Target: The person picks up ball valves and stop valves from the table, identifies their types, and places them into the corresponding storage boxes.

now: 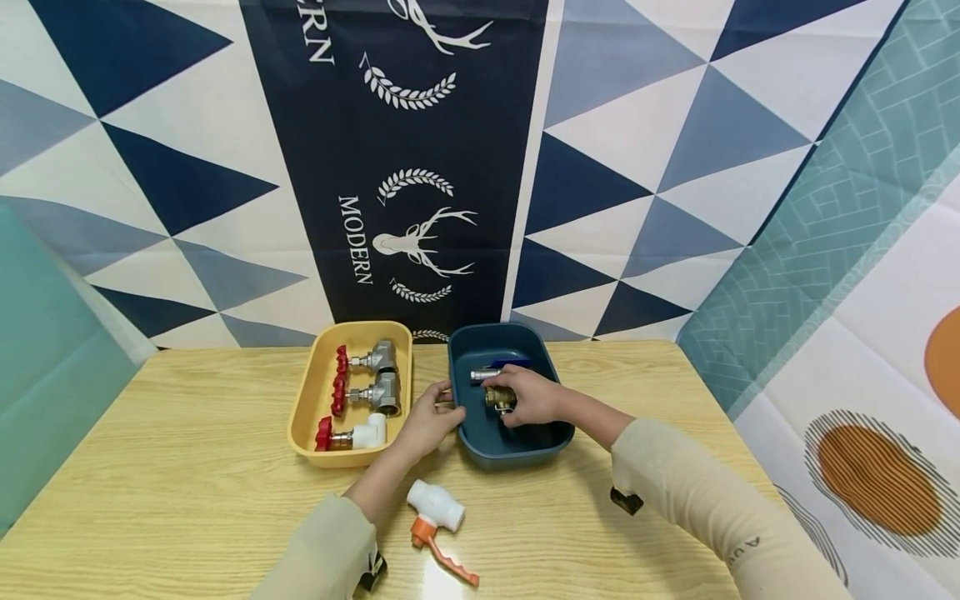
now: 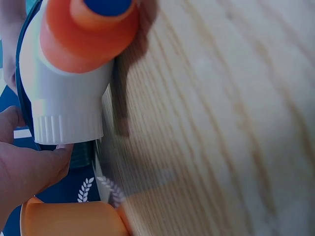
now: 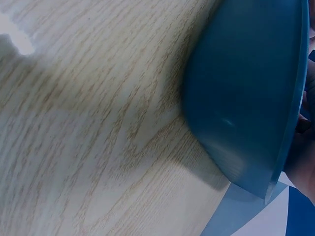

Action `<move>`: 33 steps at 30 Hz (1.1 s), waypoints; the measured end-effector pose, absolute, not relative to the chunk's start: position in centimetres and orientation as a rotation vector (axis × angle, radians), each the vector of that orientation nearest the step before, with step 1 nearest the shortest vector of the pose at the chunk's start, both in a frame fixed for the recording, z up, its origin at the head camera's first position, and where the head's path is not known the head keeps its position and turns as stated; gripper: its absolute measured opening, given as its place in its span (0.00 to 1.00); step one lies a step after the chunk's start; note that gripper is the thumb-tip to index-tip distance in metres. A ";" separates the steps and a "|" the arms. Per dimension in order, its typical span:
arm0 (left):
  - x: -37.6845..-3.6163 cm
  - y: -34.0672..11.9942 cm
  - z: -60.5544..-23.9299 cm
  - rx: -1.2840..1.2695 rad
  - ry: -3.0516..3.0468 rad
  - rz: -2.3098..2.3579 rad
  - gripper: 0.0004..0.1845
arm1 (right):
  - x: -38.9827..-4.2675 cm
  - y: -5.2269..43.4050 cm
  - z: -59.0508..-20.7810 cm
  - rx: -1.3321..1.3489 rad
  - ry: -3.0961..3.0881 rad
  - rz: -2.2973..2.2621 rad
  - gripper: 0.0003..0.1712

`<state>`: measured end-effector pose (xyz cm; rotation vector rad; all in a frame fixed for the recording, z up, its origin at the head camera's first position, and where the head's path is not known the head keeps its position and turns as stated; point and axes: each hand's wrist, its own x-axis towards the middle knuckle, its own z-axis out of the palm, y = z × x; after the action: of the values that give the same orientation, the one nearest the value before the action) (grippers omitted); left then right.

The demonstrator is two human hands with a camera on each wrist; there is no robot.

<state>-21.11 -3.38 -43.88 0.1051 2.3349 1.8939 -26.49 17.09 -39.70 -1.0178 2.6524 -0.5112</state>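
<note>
In the head view my right hand [image 1: 531, 395] reaches into the dark blue bin [image 1: 491, 458] and pinches a brass valve [image 1: 498, 398] between fingers and thumb. Just beyond it lies a silver valve [image 1: 485, 375] with a blue handle [image 1: 512, 364]. My left hand [image 1: 433, 423] is at the bin's left side, its thumb over the rim and its fingers along the outer wall. A white plastic ball valve with an orange handle [image 1: 437, 506] lies on the table in front of the bin; it looms large in the left wrist view. Bin wall mostly hides the right hand in the right wrist view.
A yellow bin [image 1: 298, 425] stands left of the blue one, holding several valves with red handwheels, among them a white elbow-shaped one [image 1: 369, 432]. Both bins sit at the back of the wooden table [image 1: 187, 483], against a patterned cloth backdrop [image 1: 420, 208].
</note>
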 end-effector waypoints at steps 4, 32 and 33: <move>-21.0 -3.4 -43.8 0.113 2.331 1.905 0.30 | -26.7 17.0 -39.8 -1.013 2.647 -0.510 0.34; -21.1 -3.4 -43.8 0.090 2.326 1.879 0.31 | -27.7 16.0 -41.4 -0.990 2.609 -0.489 0.35; -21.1 -3.5 -43.8 0.093 2.324 1.879 0.31 | -27.8 15.9 -41.4 -0.988 2.607 -0.491 0.35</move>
<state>-21.05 -3.47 -43.76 0.0930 2.3242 1.8788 -27.75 15.93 -41.39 -0.9876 2.6071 -0.4907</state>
